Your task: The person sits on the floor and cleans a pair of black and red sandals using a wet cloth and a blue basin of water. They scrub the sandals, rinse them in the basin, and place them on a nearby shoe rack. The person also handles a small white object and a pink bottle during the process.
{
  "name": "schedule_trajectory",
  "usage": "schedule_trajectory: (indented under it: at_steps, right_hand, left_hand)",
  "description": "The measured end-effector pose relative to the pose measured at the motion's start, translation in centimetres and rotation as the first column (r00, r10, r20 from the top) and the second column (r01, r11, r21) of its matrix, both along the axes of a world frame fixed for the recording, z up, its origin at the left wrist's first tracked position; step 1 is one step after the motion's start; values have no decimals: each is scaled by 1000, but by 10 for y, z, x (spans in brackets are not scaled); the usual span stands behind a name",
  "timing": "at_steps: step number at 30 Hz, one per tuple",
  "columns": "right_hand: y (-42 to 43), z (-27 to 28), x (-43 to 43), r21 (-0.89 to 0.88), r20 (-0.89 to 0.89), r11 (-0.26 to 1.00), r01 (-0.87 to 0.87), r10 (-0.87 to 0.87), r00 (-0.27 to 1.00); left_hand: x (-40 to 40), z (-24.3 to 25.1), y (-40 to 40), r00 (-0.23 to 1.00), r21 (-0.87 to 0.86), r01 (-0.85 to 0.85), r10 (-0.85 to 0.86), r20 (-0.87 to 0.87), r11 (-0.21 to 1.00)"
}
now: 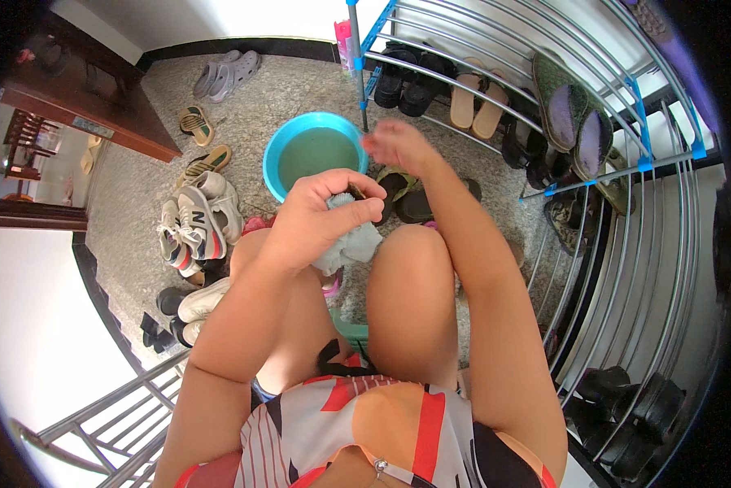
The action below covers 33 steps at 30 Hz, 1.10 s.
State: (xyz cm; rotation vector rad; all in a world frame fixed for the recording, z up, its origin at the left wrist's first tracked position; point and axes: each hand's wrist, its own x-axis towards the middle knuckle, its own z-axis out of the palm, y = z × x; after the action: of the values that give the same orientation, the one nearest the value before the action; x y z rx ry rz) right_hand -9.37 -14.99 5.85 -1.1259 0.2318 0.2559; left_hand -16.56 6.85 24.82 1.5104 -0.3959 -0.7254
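Note:
My left hand grips a pale blue-grey cloth together with a small dark brown item, mostly hidden by the fingers, whose kind I cannot tell. Up and to the right of it, my right hand is raised and slightly blurred, its fingers apart with nothing seen in them. Just beyond both hands a round blue plastic basin stands on the floor, holding cloudy greenish water. Dark slippers lie on the floor beneath my right hand.
Sneakers, striped slippers and grey clogs stand at the left. A metal-tube shoe rack with several pairs curves along the right. A wooden door is at the upper left, a metal rack at the lower left.

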Motion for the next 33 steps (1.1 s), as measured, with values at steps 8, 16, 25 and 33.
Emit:
schedule_trajectory:
  at_steps: [8,16,25,33]
  right_hand:
    - [3,30,-14,-20,-39,990,137,-137,990]
    - [-41,-112,-292,-354,-304,724,592,-687,660]
    - [-44,-164,-409,-566,-423,345,749,-901,96]
    - [-89,-183,-345,-975,-168,184,124,-977,128]
  left_hand:
    - [5,-2,9,999,-18,-30,29,-16,999]
    - [-9,-5,2,988,115,-60,43,148,992]
    - [0,-21,-10,997,96,0,-7,77,995]
    - [0,-27,-15,994,156,-56,41,98,986]
